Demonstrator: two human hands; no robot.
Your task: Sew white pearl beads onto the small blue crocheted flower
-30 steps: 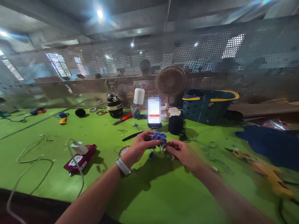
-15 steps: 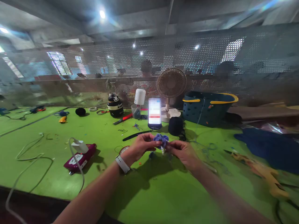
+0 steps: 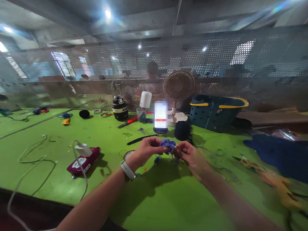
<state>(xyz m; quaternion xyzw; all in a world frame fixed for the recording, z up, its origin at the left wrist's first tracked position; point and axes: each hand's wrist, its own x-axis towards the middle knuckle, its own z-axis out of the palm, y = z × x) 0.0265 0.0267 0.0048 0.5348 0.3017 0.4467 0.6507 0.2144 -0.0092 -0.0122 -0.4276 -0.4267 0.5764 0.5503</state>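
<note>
A purple knitted or crocheted flower (image 3: 167, 143) is up off the table in front of me. My left hand (image 3: 146, 151), wearing a white-strapped watch, pinches it between thumb and fingers from the left. Below the flower hangs a short bit of pale beads (image 3: 171, 155), with darker blue tails beside it. My right hand (image 3: 193, 157) is closed in a pinch just right of the flower; whatever is between its fingertips is too small to make out. Beside my left wrist sits a small dish of pearl-like beads (image 3: 129, 154).
Behind the hands stand a lit phone (image 3: 160, 117), a dark yarn ball (image 3: 182, 130) and a fan (image 3: 179, 86). To the right are a teal basket (image 3: 209, 115) and a yellow glue gun (image 3: 276, 181). A maroon power strip (image 3: 84, 162) with cables lies left.
My right hand has drawn slightly right, its fingertips lifting a little from the flower's edge. The flower now faces me more openly in my left hand. The view has shifted slightly.
</note>
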